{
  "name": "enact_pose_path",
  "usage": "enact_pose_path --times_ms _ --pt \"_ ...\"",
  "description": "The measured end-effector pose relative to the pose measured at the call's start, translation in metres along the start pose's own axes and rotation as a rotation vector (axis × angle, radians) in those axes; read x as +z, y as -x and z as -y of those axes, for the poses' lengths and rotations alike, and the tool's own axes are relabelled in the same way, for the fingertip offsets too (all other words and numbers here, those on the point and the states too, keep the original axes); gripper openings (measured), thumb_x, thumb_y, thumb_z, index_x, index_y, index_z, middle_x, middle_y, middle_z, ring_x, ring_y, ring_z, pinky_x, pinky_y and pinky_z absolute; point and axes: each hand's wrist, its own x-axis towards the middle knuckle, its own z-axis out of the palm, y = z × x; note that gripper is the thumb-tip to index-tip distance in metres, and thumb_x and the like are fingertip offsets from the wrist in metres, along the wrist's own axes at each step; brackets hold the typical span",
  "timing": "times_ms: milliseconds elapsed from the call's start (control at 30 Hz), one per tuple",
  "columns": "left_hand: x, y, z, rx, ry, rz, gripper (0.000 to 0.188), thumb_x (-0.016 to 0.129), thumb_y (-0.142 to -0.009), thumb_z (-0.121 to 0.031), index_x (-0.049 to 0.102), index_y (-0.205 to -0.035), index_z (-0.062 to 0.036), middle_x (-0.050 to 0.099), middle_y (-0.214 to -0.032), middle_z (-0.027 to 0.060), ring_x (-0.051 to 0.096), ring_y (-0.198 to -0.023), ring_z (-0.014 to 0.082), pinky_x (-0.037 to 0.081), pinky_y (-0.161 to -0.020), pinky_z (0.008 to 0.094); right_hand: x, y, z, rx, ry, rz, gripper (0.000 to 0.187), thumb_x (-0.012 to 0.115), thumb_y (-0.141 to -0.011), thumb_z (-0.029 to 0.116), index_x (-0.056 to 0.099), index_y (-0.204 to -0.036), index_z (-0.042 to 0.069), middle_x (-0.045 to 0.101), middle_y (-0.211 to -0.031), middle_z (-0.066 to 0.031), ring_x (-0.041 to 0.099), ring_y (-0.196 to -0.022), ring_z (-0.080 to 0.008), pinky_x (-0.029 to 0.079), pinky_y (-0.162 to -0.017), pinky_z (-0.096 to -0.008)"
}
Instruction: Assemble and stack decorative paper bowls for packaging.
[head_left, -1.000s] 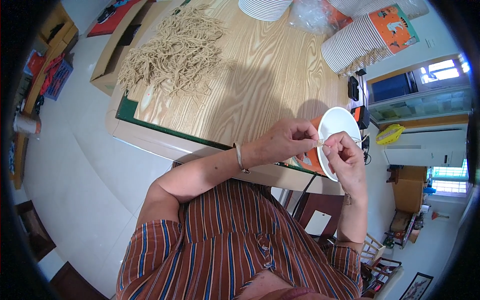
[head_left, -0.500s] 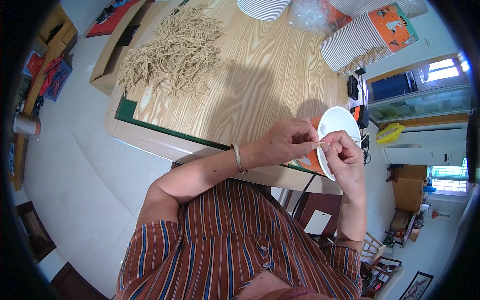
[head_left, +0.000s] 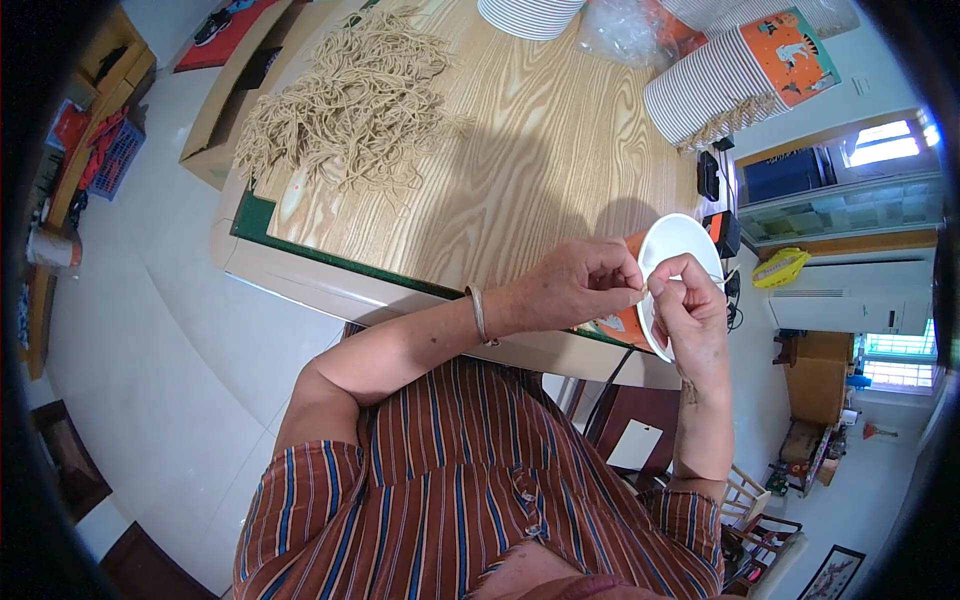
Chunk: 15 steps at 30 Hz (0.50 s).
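Observation:
An orange paper bucket (head_left: 672,235) with a white inside lies tipped at the table's right front edge, its mouth toward the right. In front of that mouth my left hand (head_left: 590,280) is closed in a pinch, thumb against forefinger, on a thin beige cord. My right hand (head_left: 692,320) meets it fingertip to fingertip, also pinching the cord. Most of the cord is hidden by the fingers; a light strand shows at the bucket's rim beside my right fingers. A short brown strand hangs near my right wrist.
A large heap of beige cords (head_left: 350,105) covers the table's far left. Nested paper buckets (head_left: 700,90) lie at the far right, cords hanging beneath them. Another stack (head_left: 530,15) and a clear plastic bag (head_left: 620,30) are at the back. A cardboard box (head_left: 215,120) stands left of the table.
My fingertips have shifted slightly, and my right hand's fingers have curled in closer. The bit of cord seen between them before is now mostly covered. The bucket stays put.

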Motion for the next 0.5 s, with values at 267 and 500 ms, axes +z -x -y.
enact_pose_path --times_ms 267,500 --pt "0.0032 -0.0008 0.0079 -0.049 0.120 0.009 0.007 0.062 -0.091 -0.004 0.057 -0.095 -0.0045 0.056 -0.083 -0.0019 0.056 -0.073 0.0036 0.048 -0.063 0.0200 -0.0008 0.0003 0.0017 0.038 -0.055 -0.002 0.004 0.055 -0.095 0.004 0.054 -0.090 0.005 0.046 -0.054 0.0071 0.036 -0.044 0.0004 0.026 -0.040 -0.0191" --pt "0.0027 -0.0017 0.0052 0.011 0.073 0.009 0.006 0.062 -0.091 -0.003 0.057 -0.094 -0.0039 0.056 -0.083 -0.0012 0.056 -0.071 0.0040 0.048 -0.063 0.0200 -0.0070 -0.0028 0.0041 0.227 -0.431 0.115 0.005 0.054 -0.094 0.006 0.054 -0.089 0.004 0.035 -0.053 0.0073 0.026 -0.040 -0.0025 0.027 -0.037 -0.0191"
